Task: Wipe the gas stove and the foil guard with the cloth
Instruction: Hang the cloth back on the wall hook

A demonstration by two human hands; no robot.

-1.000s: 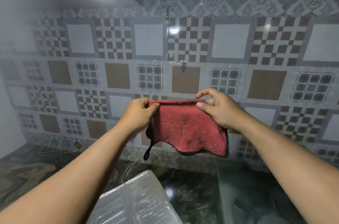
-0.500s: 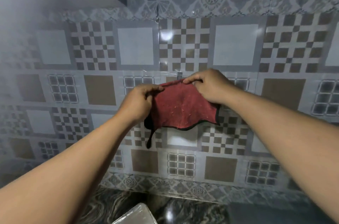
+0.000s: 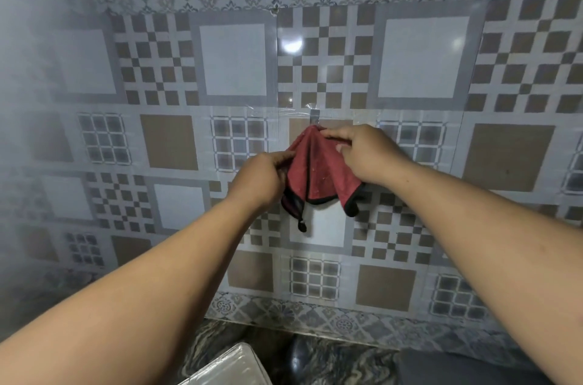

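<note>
- The foil guard [image 3: 227, 367] is cut off by the bottom edge.
- The hook [image 3: 314, 117] is partly hidden behind the cloth [image 3: 318, 170].
- The frame's left side is blurred.

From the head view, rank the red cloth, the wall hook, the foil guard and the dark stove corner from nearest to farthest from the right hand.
1. Red cloth: in the right hand's grip.
2. Wall hook: just up-left of the fingers.
3. Dark stove corner at bottom right and foil guard at bottom centre: both far below, too close to call.
</note>
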